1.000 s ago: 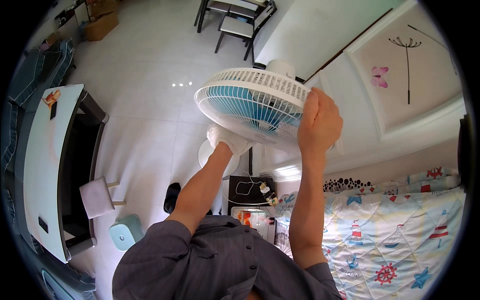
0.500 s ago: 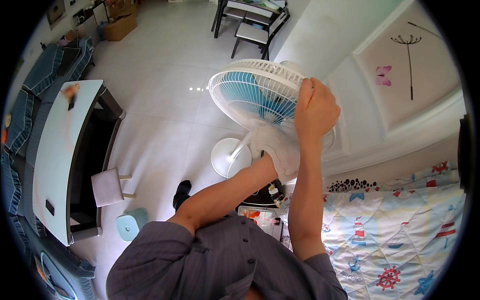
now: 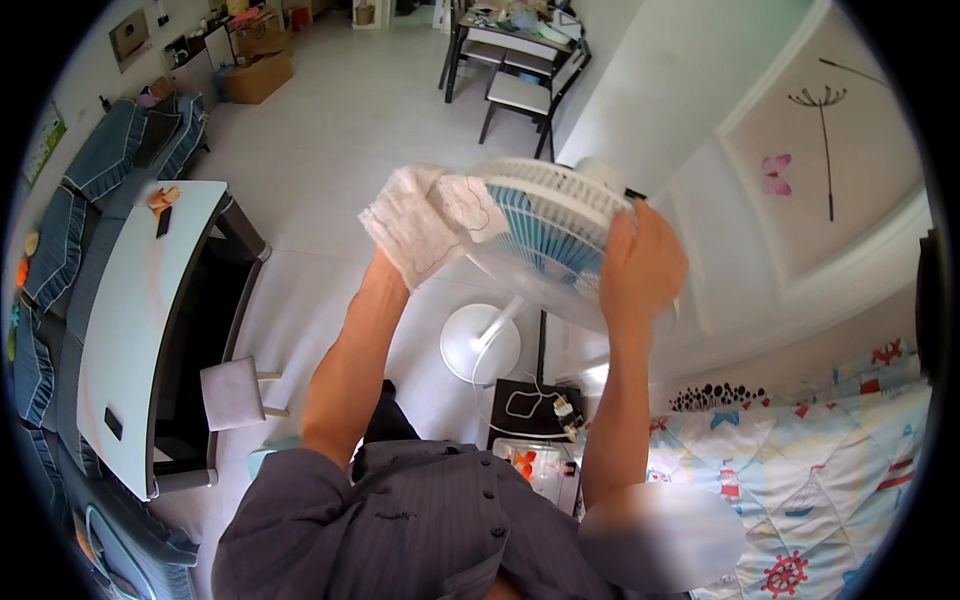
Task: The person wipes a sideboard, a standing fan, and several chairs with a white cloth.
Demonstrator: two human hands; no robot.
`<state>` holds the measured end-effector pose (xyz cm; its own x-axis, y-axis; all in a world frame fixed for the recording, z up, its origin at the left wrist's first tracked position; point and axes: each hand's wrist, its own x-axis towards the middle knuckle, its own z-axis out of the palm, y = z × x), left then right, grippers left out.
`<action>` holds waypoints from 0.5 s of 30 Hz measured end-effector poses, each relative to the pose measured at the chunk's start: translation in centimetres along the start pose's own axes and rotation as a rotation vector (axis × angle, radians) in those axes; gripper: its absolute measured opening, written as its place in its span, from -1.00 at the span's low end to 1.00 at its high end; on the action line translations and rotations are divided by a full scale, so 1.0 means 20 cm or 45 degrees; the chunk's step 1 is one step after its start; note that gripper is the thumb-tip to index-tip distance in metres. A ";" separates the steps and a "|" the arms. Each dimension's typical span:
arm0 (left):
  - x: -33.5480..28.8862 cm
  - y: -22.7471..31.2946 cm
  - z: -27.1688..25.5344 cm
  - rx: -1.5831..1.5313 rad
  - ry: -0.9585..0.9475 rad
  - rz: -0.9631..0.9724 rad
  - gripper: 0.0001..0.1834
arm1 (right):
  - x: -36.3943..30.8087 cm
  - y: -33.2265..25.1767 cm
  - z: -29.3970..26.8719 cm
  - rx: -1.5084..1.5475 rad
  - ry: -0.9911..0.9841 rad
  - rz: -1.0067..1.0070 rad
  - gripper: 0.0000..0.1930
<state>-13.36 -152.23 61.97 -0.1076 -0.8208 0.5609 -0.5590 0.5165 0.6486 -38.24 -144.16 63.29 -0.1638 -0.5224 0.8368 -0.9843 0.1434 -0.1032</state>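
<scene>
A white standing fan (image 3: 540,225) with blue blades behind its wire guard is in front of me, its head tilted. My left hand (image 3: 391,272) presses a white cloth (image 3: 415,225) with a thin patterned line against the left rim of the guard. The cloth drapes over that hand and hides its fingers. On the opposite rim, my right hand (image 3: 643,265) is closed round the guard's edge. Below the head, the fan's round white base (image 3: 480,343) stands on the floor.
A glass-topped coffee table (image 3: 150,300) and blue sofa (image 3: 60,370) line the left, with a small stool (image 3: 236,393) beside them. Near my body lie a power strip with cables (image 3: 565,410). A bed with a patterned quilt (image 3: 800,480) is at right, a dining chair (image 3: 520,95) at the back.
My left hand with the cloth has moved from the lower front of the guard to its left rim. My right hand stays on the right rim. The whole view has shifted downward slightly.
</scene>
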 end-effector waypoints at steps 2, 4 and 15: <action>0.05 -0.13 -0.04 0.040 0.082 0.209 -0.77 | -0.03 0.01 -0.01 -0.015 0.002 -0.027 -0.63; 0.09 -0.27 -0.08 0.068 0.148 0.395 -0.78 | -0.03 0.02 -0.02 0.002 -0.005 -0.059 -0.62; 0.49 -0.92 -0.21 0.625 -0.394 0.614 -0.83 | -0.12 -0.90 0.24 1.056 -0.304 -0.224 -0.67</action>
<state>-0.74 -168.73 57.60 -0.6189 -0.5996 0.5074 -0.6857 0.7275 0.0234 -20.53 -149.57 60.50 0.0767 -0.6543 0.7524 -0.7120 -0.5642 -0.4180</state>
